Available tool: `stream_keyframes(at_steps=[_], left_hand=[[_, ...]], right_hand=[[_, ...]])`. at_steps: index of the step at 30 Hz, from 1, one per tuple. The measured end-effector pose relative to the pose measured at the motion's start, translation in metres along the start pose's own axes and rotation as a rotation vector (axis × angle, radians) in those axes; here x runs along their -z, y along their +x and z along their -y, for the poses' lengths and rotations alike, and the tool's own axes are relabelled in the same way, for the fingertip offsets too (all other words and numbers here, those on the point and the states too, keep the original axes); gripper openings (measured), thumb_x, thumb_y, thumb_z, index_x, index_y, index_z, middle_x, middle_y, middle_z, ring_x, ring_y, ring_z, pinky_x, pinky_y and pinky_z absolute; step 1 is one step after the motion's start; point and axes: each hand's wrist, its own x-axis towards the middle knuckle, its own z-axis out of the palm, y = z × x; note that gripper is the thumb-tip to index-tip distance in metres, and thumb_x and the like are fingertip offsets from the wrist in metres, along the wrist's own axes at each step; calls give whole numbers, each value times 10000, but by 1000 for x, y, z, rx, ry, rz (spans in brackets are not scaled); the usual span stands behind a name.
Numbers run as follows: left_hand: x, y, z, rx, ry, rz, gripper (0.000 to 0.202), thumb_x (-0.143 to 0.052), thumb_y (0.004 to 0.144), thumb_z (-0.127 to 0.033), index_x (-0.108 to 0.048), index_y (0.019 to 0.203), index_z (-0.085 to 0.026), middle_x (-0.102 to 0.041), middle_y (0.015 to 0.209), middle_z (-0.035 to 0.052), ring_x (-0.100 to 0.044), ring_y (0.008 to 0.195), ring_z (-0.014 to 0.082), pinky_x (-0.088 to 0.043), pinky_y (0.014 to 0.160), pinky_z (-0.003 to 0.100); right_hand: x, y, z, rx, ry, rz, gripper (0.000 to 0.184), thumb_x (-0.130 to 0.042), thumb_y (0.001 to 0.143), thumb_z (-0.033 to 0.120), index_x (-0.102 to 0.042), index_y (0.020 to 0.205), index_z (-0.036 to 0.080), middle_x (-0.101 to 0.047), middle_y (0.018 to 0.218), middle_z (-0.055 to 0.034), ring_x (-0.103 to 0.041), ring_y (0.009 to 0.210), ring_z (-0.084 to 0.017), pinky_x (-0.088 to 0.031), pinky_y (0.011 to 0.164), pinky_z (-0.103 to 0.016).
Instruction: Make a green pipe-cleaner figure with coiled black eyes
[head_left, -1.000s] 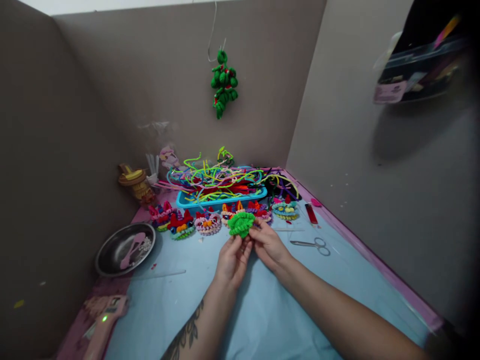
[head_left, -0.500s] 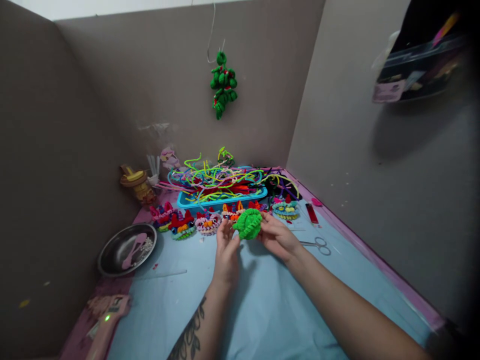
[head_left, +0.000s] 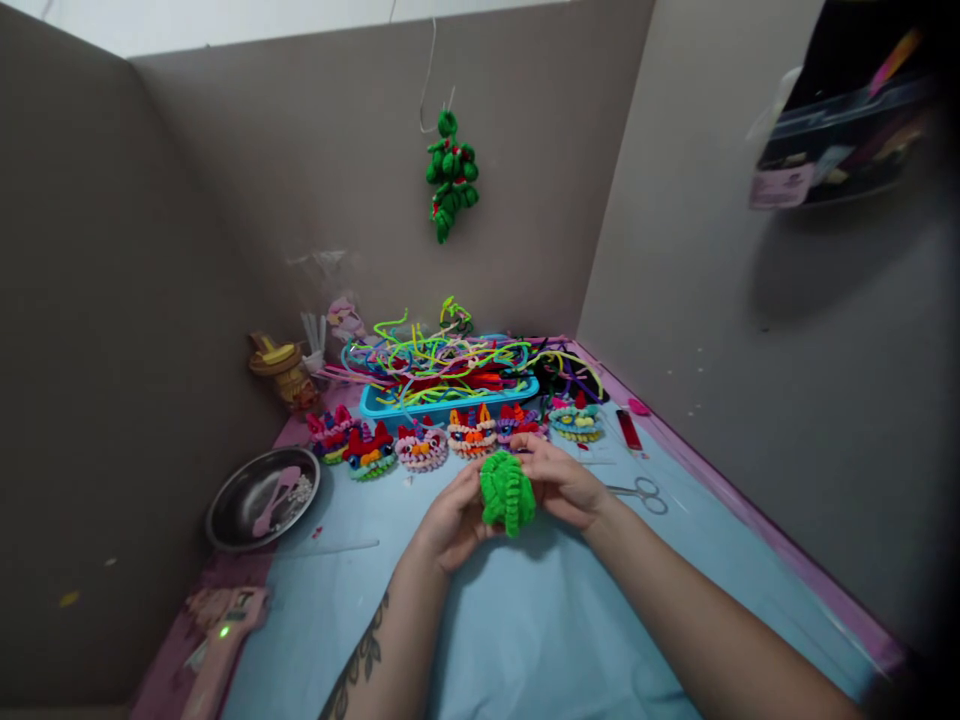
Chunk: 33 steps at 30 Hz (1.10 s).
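Note:
Between my two hands is a bright green pipe-cleaner piece [head_left: 508, 495], rounded and ribbed, held just above the blue tabletop. My left hand [head_left: 455, 520] grips its left side, the fingers partly hidden behind it. On its right, my right hand [head_left: 564, 482] presses with curled fingers. Just beyond my hands stands a row of fuzzy animal heads, among them an orange and peach one [head_left: 472, 432], a pink one [head_left: 421, 447] and a red and teal one [head_left: 369, 450].
A blue tray [head_left: 450, 398] heaped with pipe cleaners stands at the back. Scissors [head_left: 649, 495] lie to the right. At left are a metal bowl [head_left: 225, 510] with pink tweezers-like tool and beads, and a pink glue gun [head_left: 225, 640]. A green braided ornament [head_left: 452, 178] hangs on the back wall.
The green piece has come lower and nearer to me and has been turned, so its ribbed strip now runs downward. Both hands have moved with it, the left one wrapping further round.

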Motion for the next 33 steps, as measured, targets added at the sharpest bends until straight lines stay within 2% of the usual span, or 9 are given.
stream_keyframes(at_steps=[3,6,9,13,21,28,33], left_hand=[[3,2,-2,-55,-8,-13,384,-630,797,-281,-565,1168,-207,-673,937,76,-647,701,174,-521,588,288],[4,3,-4,-141,-59,-40,459,-661,769,-241,-524,1206,-216,-670,987,71,-653,768,191,-520,645,314],[2,3,-5,-224,-107,-43,460,-681,751,-222,-531,1186,-215,-665,1039,67,-647,829,195,-506,726,329],[2,3,-3,-254,-108,-29,446,-692,742,-217,-555,1166,-201,-661,1065,73,-640,900,204,-474,823,337],[8,7,2,-273,-81,-40,452,-708,730,-221,-568,1159,-211,-661,1069,62,-645,884,195,-463,833,330],[11,8,3,-271,-80,-56,421,-700,734,-206,-580,1136,-225,-665,1022,40,-625,731,133,-461,693,260],[10,7,2,-276,-74,-34,417,-708,725,-203,-586,1123,-226,-664,988,33,-629,759,139,-468,757,282]], right_hand=[[-6,1,-1,92,-36,-110,317,-763,621,198,-546,851,203,-612,682,50,-566,571,-95,-420,538,-202],[-13,-1,-2,199,-111,-200,248,-777,645,269,-576,764,188,-587,647,50,-533,575,-81,-413,556,-192],[-17,-3,-4,285,-171,-197,242,-778,655,314,-631,799,187,-636,726,12,-566,662,-111,-446,638,-232],[-18,-5,-6,356,-248,-169,254,-765,675,313,-671,886,207,-675,806,-14,-598,743,-141,-470,706,-275],[-15,-6,-9,394,-380,-170,242,-714,725,315,-690,942,212,-683,823,-23,-606,744,-149,-488,703,-293],[-13,-3,-10,384,-378,-178,184,-707,723,302,-687,871,196,-676,781,-19,-601,711,-142,-481,674,-279],[-17,-4,-8,348,-334,-209,194,-738,675,315,-687,807,183,-663,732,-14,-580,669,-137,-464,643,-272]])
